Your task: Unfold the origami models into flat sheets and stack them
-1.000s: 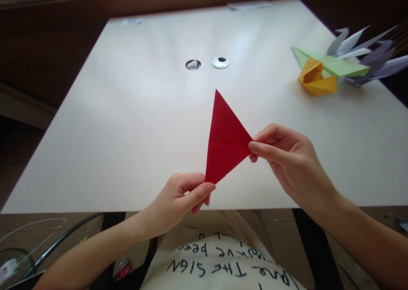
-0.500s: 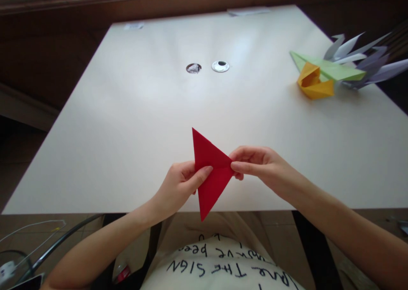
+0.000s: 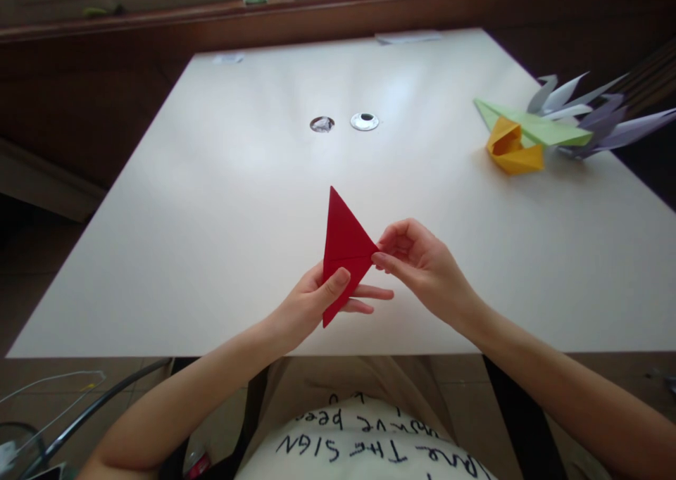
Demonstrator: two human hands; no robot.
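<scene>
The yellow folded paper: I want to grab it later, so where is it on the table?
The yellow folded paper lies far right on the table, touching the green folded paper.

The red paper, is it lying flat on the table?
No, the red paper is held up above the table, pinched by the left hand and right hand.

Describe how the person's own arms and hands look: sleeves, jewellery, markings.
Both forearms are bare to the frame edge, with no sleeves visible. The left hand and right hand show no gloves, rings, watch or bracelets. Fingernails look short and unpainted. Below the arms, a cream top carries black handwritten-style lettering.
</scene>
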